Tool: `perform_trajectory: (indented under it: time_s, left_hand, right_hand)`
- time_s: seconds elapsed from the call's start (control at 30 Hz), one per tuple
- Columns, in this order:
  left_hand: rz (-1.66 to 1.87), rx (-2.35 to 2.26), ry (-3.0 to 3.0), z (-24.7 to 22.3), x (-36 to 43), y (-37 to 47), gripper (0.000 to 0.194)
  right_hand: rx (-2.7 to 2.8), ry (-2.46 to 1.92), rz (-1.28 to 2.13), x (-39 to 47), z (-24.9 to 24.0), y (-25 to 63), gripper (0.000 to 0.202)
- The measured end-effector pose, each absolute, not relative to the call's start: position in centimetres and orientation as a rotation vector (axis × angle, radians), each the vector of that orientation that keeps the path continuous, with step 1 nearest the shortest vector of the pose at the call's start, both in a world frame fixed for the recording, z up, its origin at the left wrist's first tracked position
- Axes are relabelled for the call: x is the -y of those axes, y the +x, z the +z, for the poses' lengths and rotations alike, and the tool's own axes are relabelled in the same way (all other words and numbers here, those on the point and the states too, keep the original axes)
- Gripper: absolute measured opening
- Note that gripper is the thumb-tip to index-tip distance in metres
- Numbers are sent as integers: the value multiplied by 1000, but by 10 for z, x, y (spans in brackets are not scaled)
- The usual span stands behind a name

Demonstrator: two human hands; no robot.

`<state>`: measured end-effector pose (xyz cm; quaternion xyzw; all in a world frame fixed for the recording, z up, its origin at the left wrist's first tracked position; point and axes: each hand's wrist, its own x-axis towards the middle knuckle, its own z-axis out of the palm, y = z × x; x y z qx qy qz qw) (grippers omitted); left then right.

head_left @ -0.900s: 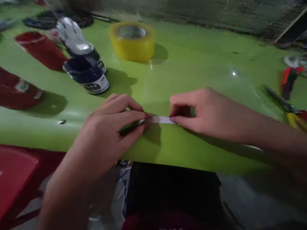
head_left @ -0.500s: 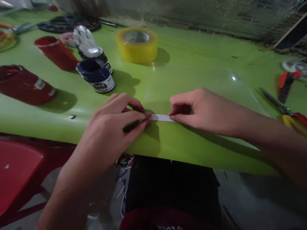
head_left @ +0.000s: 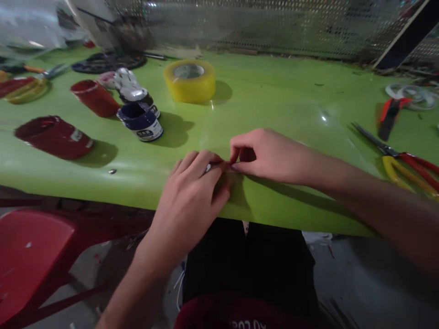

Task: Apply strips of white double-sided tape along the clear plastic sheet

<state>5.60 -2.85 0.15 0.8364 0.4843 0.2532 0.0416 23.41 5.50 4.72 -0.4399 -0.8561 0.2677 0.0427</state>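
Observation:
Both hands meet low over the front of the green table (head_left: 274,201). A narrow white strip (head_left: 208,168) shows as a small patch between the fingers of my left hand (head_left: 192,196); the rest of it is covered. My left fingers are closed, their tips at the strip. My right hand (head_left: 270,153) pinches thumb against forefinger right beside the left fingertips, where the strip's other end is mostly hidden. A dark blue paint jar (head_left: 142,125) stands beyond my left hand.
Two red containers (head_left: 65,137) and a roll of yellow tape (head_left: 190,84) are on the table's left and back. Scissors with red and yellow handles (head_left: 394,155) and a red-and-black cutter (head_left: 391,116) lie at right. A red chair (head_left: 37,256) stands lower left.
My left hand has slid right along the white strip until its fingertips meet my right ones, covering the length that showed between them. The camera view has shifted a little.

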Motion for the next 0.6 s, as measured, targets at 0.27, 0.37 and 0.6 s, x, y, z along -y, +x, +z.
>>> perform_trajectory:
  time_s: [0.27, 0.37, 0.6]
  left_hand:
    - [864, -1527, 2595, -10, 31, 55, 29]
    - [890, -1527, 2595, -11, 31, 55, 29]
    - [911, -1552, 2522, -13, 29, 57, 26]
  right_hand:
    - [2606, -1402, 888, -57, 51, 242, 7]
    - [2585, -1461, 934, -57, 55, 246, 7]
    - [2550, -1480, 1016, -56, 56, 249, 4]
